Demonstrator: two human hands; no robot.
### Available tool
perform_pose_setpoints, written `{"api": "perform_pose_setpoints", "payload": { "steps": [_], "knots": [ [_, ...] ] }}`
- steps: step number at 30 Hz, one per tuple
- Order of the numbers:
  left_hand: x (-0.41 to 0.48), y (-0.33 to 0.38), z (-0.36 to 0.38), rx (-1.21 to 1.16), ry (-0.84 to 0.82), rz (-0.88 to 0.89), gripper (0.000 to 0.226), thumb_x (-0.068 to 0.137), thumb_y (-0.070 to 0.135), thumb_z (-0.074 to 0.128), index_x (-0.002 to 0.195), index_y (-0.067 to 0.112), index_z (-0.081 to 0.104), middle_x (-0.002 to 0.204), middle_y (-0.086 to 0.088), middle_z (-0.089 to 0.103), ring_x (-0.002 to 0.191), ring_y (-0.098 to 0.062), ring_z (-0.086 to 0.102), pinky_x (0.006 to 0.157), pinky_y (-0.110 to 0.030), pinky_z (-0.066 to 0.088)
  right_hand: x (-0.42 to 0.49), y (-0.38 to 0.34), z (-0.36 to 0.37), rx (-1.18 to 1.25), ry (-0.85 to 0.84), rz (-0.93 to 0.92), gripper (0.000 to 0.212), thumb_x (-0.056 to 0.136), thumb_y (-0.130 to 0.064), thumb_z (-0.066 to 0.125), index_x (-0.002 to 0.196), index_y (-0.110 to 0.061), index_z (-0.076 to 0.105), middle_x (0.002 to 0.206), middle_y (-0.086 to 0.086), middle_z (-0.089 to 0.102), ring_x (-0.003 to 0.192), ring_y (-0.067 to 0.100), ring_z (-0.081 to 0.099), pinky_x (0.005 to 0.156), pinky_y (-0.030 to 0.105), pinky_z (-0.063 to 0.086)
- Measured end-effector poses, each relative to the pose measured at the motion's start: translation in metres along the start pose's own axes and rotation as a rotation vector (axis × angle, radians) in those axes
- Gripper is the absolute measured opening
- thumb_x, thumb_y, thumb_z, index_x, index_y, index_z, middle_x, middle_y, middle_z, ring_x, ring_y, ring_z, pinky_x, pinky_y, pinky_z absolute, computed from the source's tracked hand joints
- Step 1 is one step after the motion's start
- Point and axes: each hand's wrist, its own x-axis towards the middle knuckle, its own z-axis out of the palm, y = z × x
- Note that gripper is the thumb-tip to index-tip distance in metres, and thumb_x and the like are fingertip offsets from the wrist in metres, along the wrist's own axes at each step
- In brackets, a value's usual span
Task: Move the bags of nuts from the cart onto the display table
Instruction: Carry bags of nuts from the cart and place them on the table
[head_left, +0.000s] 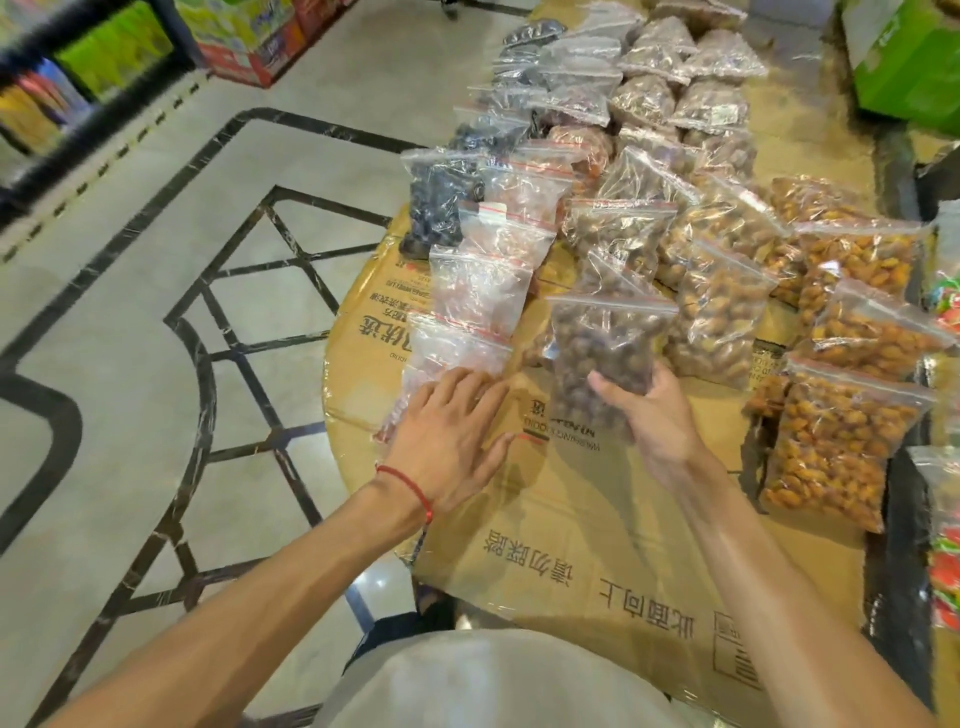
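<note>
Cardboard-covered table (571, 519) (bag (602, 348) in right hand (652, 418)), tiled floor (156, 322).

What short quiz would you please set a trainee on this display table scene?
1. True or false: the right hand holds a bag of dark brown nuts.
2. The left hand rests flat on: A) a bag of pale nuts; B) a weighing scale; C) a glass jar.
3. Fill in: the bags lie on flattened ____.
Key: 1 true; 2 A; 3 cardboard.
</note>
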Motion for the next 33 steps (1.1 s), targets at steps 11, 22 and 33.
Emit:
{"api": "perform_pose_setpoints", "payload": {
  "steps": [11,22,33],
  "knots": [
    [-0.006,-0.004,0.005,-0.048,-0.021,-0.098,0.054,0.098,0.050,0.040,0.144,0.022,0.047,0.134,-0.001,0.057,0.128,-0.027,0.050,0.098,-0.044,0.050,0.004,0.022,0.010,-0.177,-0.005,-0.004,0.080,0.095,-0.022,0.080,0.155,-0.012,0.026,0.139,-0.011,0.053,0.131,0.007,0.054,0.108,0.016,0.047],
    [-0.006,0.008,0.010,-0.023,-0.050,-0.120,0.054,0.100,0.052,0.042,0.145,0.022,0.048,0.137,0.000,0.056,0.128,-0.024,0.050,0.098,-0.043,0.051,0.006,0.020,-0.016,-0.551,-0.144,-0.081,0.062,0.101,-0.029,0.072,0.155,-0.021,0.043,0.139,0.002,0.042,0.136,0.013,0.037,0.120,0.031,0.029],
    [-0.006,0.023,0.001,0.008,-0.043,-0.102,0.047,0.100,0.048,0.045,0.140,0.022,0.051,0.132,0.000,0.058,0.126,-0.023,0.051,0.092,-0.041,0.054,-0.003,0.032,-0.012,-0.482,-0.045,-0.072,0.060,0.096,-0.025,0.078,0.147,-0.025,0.047,0.131,-0.023,0.056,0.117,-0.004,0.055,0.086,-0.001,0.042]
  ]
}}
